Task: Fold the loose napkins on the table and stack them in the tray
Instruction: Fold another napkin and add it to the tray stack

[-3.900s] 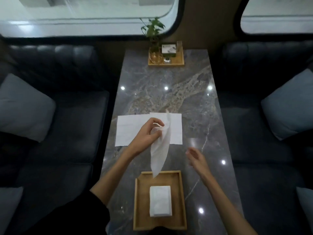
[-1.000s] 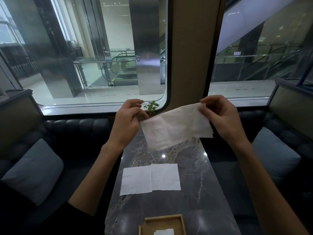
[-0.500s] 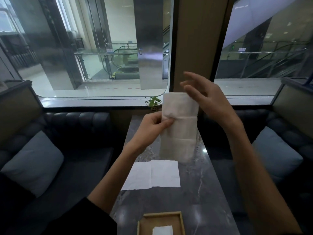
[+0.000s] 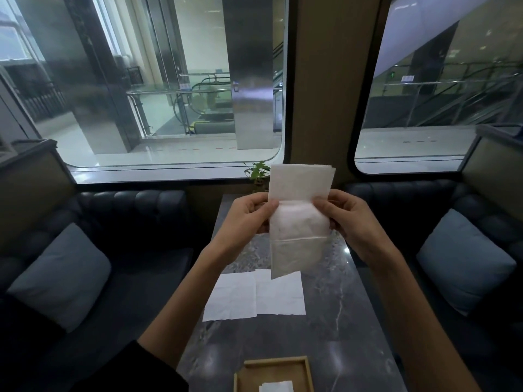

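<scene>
A white napkin [image 4: 298, 222], folded into a long upright strip, is held in the air above the table. My left hand [image 4: 250, 213] pinches its left edge and my right hand [image 4: 346, 215] pinches its right edge, at mid height. Two loose napkins [image 4: 254, 297] lie flat side by side on the grey marble table [image 4: 339, 321], below the held one. A wooden tray [image 4: 273, 366] sits at the near edge, with a folded white napkin [image 4: 276, 386] in it, partly cut off by the frame.
Dark sofas with grey-blue cushions [image 4: 60, 274] [image 4: 464, 261] flank the table. A small green plant [image 4: 257, 171] stands at the far end, under the windows, partly hidden by the held napkin.
The napkin went from a wide sheet held at both ends to a narrow upright strip. My right hand, open above it half a second ago, now grips its right edge.
</scene>
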Tool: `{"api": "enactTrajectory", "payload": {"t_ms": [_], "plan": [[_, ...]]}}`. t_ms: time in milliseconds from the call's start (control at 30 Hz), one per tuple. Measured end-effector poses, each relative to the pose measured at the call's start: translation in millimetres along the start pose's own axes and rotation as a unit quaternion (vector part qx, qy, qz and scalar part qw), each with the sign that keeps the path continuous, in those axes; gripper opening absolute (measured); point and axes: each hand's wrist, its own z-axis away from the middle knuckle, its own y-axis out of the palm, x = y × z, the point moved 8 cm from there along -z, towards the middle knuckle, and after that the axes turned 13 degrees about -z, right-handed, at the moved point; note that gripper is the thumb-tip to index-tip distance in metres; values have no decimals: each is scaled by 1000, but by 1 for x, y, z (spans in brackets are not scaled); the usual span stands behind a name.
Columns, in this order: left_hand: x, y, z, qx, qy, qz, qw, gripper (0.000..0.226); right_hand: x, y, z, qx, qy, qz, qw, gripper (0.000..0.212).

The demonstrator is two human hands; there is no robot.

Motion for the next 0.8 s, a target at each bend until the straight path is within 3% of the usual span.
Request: {"api": "enactTrajectory", "payload": {"t_ms": [167, 333, 467, 633, 800], "plan": [[-9, -1, 0, 11, 40, 20, 999, 24, 9, -2, 1, 17, -11, -50, 999, 13], [-19, 0, 3, 8, 71, 63, 995, 28, 28, 0, 5, 37, -54, -32, 997, 29], [-18, 5, 0, 27, 22, 149, 988, 30, 39, 1, 5, 44, -87, -20, 995, 37], [-19, 7, 1, 30, 24, 50, 998, 23, 47, 0, 1, 50, -112, 20, 992, 44], [-29, 4, 0, 21, 61, 30, 997, 26, 49, -2, 0, 35, -117, 26, 992, 38]]}}
